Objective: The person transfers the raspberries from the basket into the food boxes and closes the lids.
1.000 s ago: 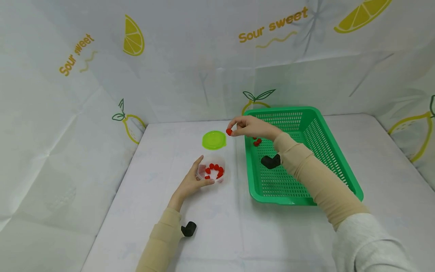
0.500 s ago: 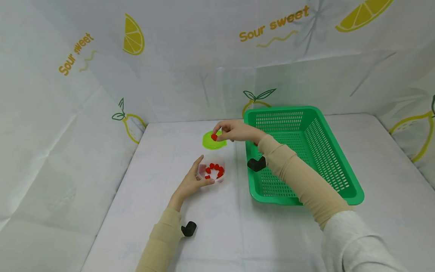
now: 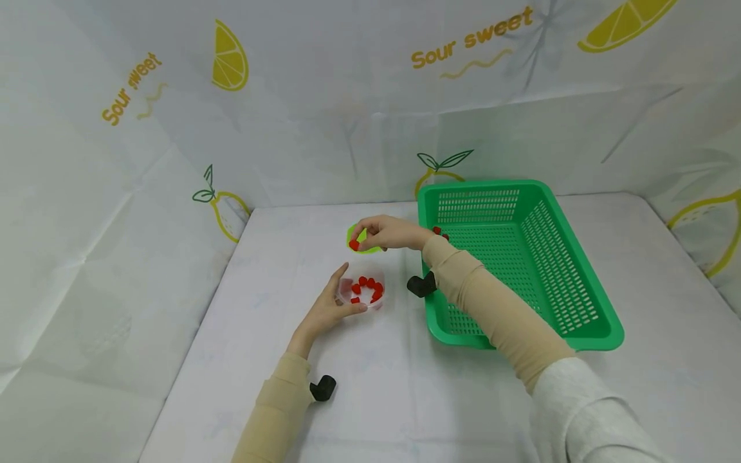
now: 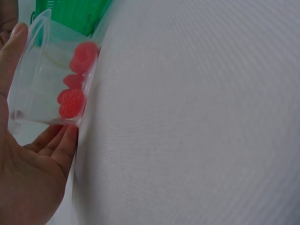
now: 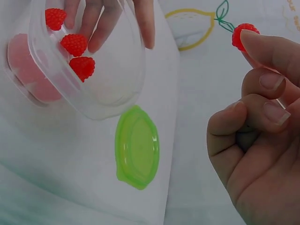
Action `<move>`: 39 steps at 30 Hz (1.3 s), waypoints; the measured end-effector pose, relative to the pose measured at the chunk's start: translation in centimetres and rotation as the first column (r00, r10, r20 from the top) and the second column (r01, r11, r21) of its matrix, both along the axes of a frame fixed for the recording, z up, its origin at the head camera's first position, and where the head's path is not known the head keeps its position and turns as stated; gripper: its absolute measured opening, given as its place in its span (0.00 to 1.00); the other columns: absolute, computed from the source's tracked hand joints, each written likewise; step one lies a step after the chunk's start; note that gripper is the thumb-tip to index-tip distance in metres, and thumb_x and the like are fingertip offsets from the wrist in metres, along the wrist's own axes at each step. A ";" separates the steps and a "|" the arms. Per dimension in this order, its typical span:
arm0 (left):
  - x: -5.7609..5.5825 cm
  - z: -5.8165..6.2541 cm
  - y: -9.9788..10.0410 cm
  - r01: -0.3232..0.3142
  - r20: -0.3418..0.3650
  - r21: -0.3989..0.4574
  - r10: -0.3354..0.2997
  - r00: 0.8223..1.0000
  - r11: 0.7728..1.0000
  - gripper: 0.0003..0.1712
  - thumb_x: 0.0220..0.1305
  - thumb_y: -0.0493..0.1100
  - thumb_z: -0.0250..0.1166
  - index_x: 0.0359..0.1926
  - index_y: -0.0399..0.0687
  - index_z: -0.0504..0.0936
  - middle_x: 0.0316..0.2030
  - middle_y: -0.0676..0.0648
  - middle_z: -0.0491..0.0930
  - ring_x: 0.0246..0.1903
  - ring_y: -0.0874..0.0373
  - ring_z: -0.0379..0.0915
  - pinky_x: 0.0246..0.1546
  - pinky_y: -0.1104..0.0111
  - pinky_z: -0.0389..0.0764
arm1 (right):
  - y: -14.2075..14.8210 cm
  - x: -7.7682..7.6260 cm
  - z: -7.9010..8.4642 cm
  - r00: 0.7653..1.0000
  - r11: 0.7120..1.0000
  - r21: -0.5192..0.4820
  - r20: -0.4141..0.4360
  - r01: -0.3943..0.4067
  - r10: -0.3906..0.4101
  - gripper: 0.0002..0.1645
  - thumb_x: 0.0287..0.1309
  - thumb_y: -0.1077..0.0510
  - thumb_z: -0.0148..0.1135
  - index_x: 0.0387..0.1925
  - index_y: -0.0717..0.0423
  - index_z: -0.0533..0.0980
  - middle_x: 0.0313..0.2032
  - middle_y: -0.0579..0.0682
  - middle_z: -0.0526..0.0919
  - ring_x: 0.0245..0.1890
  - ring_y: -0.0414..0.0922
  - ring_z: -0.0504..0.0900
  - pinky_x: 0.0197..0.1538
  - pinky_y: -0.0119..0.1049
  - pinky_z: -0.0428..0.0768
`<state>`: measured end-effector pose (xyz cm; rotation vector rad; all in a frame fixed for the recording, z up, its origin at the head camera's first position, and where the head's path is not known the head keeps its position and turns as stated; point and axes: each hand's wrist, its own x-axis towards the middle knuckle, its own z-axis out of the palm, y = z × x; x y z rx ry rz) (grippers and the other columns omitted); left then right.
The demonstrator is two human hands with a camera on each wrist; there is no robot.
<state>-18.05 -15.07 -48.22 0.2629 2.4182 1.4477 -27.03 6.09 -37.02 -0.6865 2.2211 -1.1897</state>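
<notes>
My left hand (image 3: 315,319) holds a clear plastic container (image 4: 35,91), thumb at the near rim and fingers along its side. The container sits on the white cloth, and several red raspberries (image 4: 71,103) lie on its bottom. Above and behind it, my right hand (image 3: 386,232) pinches one raspberry (image 5: 243,37) between thumb and index finger, the other fingers curled in. In the head view this hand overlaps a lime-green lid (image 5: 137,147), which lies flat on the cloth behind the container.
A large green basket (image 3: 604,334) stands to the right, under my right forearm. Near its left wall lie a few raspberries (image 3: 437,230), partly hidden by the sleeve. Behind the table hangs a white cloth (image 3: 324,141) with lemon prints.
My right hand has moved left from the basket's edge with the raspberry, to over the lid and closer to the container. The left hand and container stay in place.
</notes>
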 end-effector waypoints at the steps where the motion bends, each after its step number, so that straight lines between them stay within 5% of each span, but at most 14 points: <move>1: 0.0 0.0 0.0 -0.002 0.000 -0.001 0.002 1.000 1.000 0.56 0.48 0.56 0.71 0.71 0.71 0.45 0.72 0.53 0.49 0.69 0.48 0.51 0.63 0.47 0.65 | -0.1 -0.1 -0.2 1.000 1.000 0.013 0.006 -0.002 0.002 0.13 0.60 0.54 0.58 0.47 0.47 0.75 0.24 0.49 0.71 0.24 0.43 0.65 0.27 0.29 0.67; 7: -0.1 0.1 0.2 -0.007 0.013 -0.013 0.007 1.000 1.000 0.56 0.48 0.56 0.71 0.71 0.73 0.45 0.71 0.52 0.52 0.69 0.48 0.51 0.62 0.47 0.66 | -0.5 -0.3 -1.2 0.998 0.996 0.085 0.056 -0.029 0.025 0.14 0.60 0.56 0.58 0.48 0.50 0.75 0.25 0.45 0.71 0.23 0.42 0.64 0.26 0.28 0.66; 13: -0.1 0.0 0.1 -0.013 0.015 -0.006 0.013 1.000 1.000 0.56 0.47 0.58 0.72 0.70 0.77 0.45 0.72 0.51 0.48 0.70 0.47 0.51 0.62 0.46 0.65 | -1.0 -0.4 -1.8 0.995 0.989 0.127 0.078 -0.071 0.062 0.13 0.59 0.58 0.57 0.47 0.51 0.75 0.31 0.54 0.75 0.21 0.42 0.63 0.25 0.28 0.65; 19: -0.1 -0.1 0.1 -0.011 0.028 -0.005 0.011 1.000 1.000 0.55 0.46 0.58 0.72 0.68 0.82 0.45 0.72 0.52 0.50 0.70 0.49 0.50 0.63 0.47 0.65 | -1.4 -0.3 -2.6 0.993 0.976 0.194 0.081 -0.104 0.090 0.11 0.58 0.59 0.57 0.44 0.51 0.76 0.24 0.48 0.68 0.20 0.42 0.63 0.25 0.30 0.65; 25: 0.0 -0.1 0.1 -0.007 0.013 0.001 0.007 1.000 1.000 0.56 0.47 0.58 0.72 0.70 0.77 0.45 0.72 0.51 0.50 0.70 0.48 0.50 0.63 0.47 0.65 | -1.7 0.0 -2.8 0.992 0.961 0.249 0.078 -0.120 0.103 0.11 0.58 0.59 0.57 0.44 0.50 0.76 0.24 0.46 0.68 0.21 0.42 0.63 0.25 0.28 0.66; 33: 0.0 -0.1 0.1 -0.001 0.001 0.018 0.001 1.000 1.000 0.57 0.47 0.56 0.72 0.71 0.70 0.45 0.67 0.50 0.61 0.70 0.50 0.51 0.64 0.48 0.65 | -1.9 0.1 -3.2 0.987 0.944 0.297 0.114 -0.142 0.112 0.12 0.58 0.61 0.56 0.44 0.49 0.76 0.30 0.46 0.72 0.25 0.43 0.64 0.26 0.29 0.65; 39: -0.1 -0.1 0.1 -0.003 -0.003 0.014 0.003 1.000 1.000 0.57 0.46 0.58 0.72 0.72 0.69 0.45 0.69 0.50 0.58 0.70 0.49 0.51 0.63 0.47 0.65 | -2.0 0.0 -3.4 0.987 0.939 0.313 0.111 -0.146 0.116 0.12 0.58 0.60 0.57 0.44 0.49 0.76 0.31 0.47 0.73 0.31 0.47 0.66 0.26 0.27 0.64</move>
